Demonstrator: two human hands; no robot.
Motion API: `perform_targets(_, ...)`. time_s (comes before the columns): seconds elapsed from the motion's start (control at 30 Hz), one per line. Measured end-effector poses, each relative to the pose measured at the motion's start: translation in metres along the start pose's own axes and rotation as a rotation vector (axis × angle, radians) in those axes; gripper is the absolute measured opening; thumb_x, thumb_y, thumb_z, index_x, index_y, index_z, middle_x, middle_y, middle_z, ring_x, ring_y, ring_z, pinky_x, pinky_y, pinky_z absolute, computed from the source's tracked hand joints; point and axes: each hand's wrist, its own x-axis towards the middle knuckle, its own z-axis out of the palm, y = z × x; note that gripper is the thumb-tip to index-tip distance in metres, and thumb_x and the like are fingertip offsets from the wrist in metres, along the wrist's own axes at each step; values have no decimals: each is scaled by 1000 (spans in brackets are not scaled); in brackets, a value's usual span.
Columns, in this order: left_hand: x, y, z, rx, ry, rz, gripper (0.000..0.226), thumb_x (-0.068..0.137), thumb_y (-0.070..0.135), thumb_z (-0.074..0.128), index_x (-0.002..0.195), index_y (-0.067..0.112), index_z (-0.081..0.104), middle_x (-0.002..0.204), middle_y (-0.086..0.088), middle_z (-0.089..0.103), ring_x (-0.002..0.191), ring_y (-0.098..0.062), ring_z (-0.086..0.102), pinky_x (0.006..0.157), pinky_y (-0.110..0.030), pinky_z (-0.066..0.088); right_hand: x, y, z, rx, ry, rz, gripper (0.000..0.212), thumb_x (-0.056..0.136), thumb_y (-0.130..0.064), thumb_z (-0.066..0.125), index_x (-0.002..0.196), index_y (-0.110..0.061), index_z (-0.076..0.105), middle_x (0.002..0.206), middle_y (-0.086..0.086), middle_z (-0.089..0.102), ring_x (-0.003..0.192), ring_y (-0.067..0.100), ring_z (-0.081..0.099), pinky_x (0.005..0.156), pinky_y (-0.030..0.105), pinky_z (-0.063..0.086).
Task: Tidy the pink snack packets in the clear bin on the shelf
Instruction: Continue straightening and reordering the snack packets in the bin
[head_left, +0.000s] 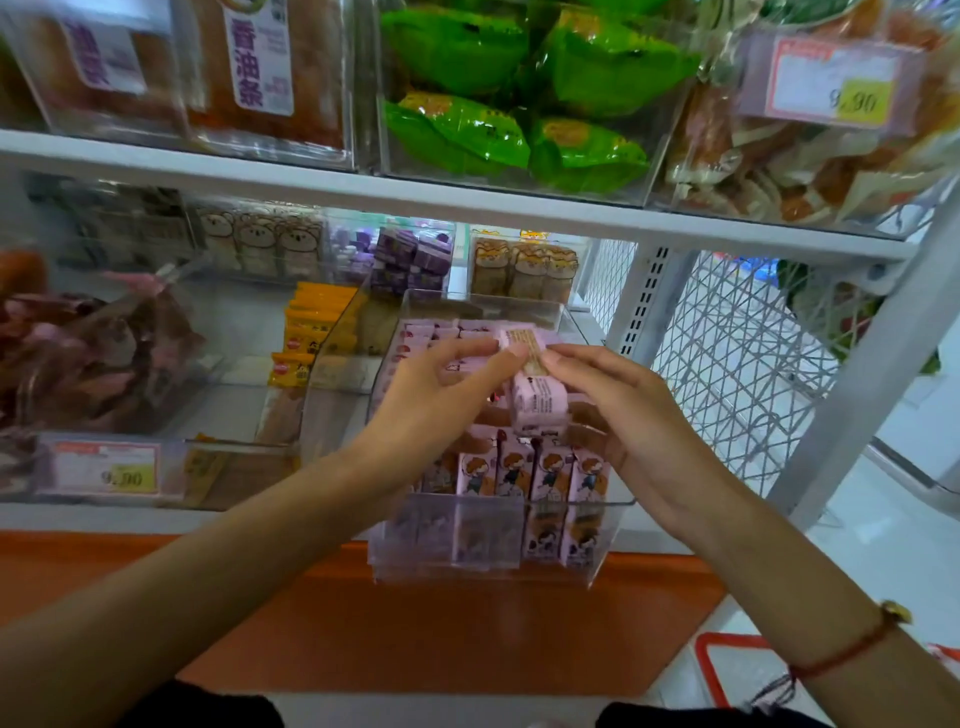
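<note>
From the head view, a clear bin (597, 512) is seen at the front edge of the lower shelf (156, 519), partly overhanging the orange ledge (415, 623) below it. The bin is filled with pink snack packets (519, 467): an upright row is lined up against the front wall, and more are laid flat toward the back. One loose pink packet (537, 402) is held above the middle of the bin, tilted, with its printed back turned up. It appears to be gripped by the right hand (618, 410), whose fingers are curled around its far side, though the contact is partly hidden. A second packet (519, 338) is pinched at fingertip level between the left hand (441, 400) and the right, the left thumb and forefinger being closed on its near end. The step in hand is judged to be the sorting of stray packets pulled out of the heap. For the next move, a gap in the upright row would have to be found, each packet turned face-forward and upright, and slid down beside its neighbours without the row being toppled. Green bags (519, 93) are stacked on the shelf above, and yellow packets (306, 332) are stored in the bin to the left.
</note>
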Motion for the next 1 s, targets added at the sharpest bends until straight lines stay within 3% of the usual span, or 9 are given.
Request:
perform_targets(0.23,3,-1,-5,-28,-19,-70,39,85,40,64,121,31,54,76,20,72,69,2,69,51,-12,51,3,3,1,15,-21,38,24,87,-28,64,111,-27,66,96,-1,73,93,16,67,74,29,50)
perform_targets(0.3,4,-1,-8,-9,-21,-9,46,86,31,66,129,30,49,90,14,74,80,3,69,57,-9,51,2,4,2,-33,-26,-50,32,89,-24,62,120,-31,60,104,-3,70,96,9,67,82,28,53)
perform_targets(0.37,4,0,-11,13,2,88,50,85,19,69,129,29,49,98,15,71,87,8,66,59,-5,49,0,4,2,-121,-24,-212,39,86,-24,64,123,-32,56,107,-9,66,97,0,64,80,18,53)
perform_targets(0.5,1,0,-8,72,-14,239,43,81,5,69,116,27,58,103,13,70,95,5,65,71,-5,48,-2,4,-2,-135,-5,-409,34,80,-15,69,108,-31,60,104,-12,68,100,1,63,81,13,50)
perform_targets(0.63,0,1,-8,50,-13,248,39,80,9,70,114,25,60,107,10,69,95,2,66,71,-7,49,-2,5,-4,-159,-23,-436,33,83,-10,68,110,-29,61,107,-12,69,103,3,63,85,18,51)
perform_targets(0.77,-2,5,-10,-45,108,212,38,79,22,71,115,21,58,107,8,68,93,0,67,74,-16,55,-6,3,-6,-389,32,-488,57,78,-36,70,131,-34,48,132,-14,54,123,1,48,105,32,41)
perform_targets(0.83,-4,7,-9,-66,157,211,45,75,28,73,116,17,57,110,5,68,95,-4,68,79,-23,57,-8,0,-2,-450,67,-544,65,74,-46,70,133,-36,45,134,-16,50,124,-1,45,104,23,38)
perform_targets(0.93,-5,6,-4,-111,141,183,53,68,38,73,114,17,58,106,4,70,95,-8,69,77,-22,57,-10,0,6,-531,85,-643,55,78,-33,72,129,-27,51,125,-9,54,112,0,52,90,8,42)
perform_targets(1.0,-4,5,-4,-139,108,147,60,64,42,73,117,19,56,109,4,69,97,-9,68,80,-24,57,-8,0,5,-521,110,-642,45,81,-23,71,123,-23,56,120,-6,58,107,3,56,90,16,48)
